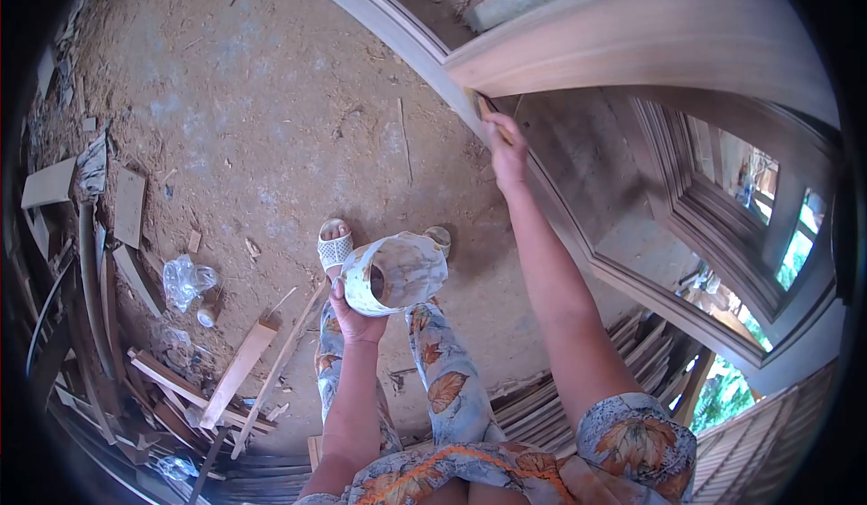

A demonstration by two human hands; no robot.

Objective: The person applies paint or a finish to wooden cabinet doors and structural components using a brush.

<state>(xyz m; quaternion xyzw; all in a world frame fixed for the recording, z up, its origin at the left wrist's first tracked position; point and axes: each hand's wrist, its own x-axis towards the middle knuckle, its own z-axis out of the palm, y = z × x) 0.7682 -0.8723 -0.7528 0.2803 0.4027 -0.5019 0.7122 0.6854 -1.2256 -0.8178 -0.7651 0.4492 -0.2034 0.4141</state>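
My left hand (359, 318) is wrapped round the lower left side of a white, stained container (420, 270), whose wide mouth faces up; a little dark stuff shows inside at its bottom. Farther up and to the right, my right hand (508, 148) grips a brush (485, 107) by its wooden handle. The brush's tip touches the wooden frame (551, 184), close to the corner where a broad curved plank (632, 40) joins it. My fingers partly cover the handle.
Wood scraps (129, 207) and offcuts (239, 374) lie on the dusty floor at the left, with a clear plastic bag (187, 282). Long thin strips (551, 406) are stacked behind my legs. A panelled wooden frame (722, 225) stands at the right.
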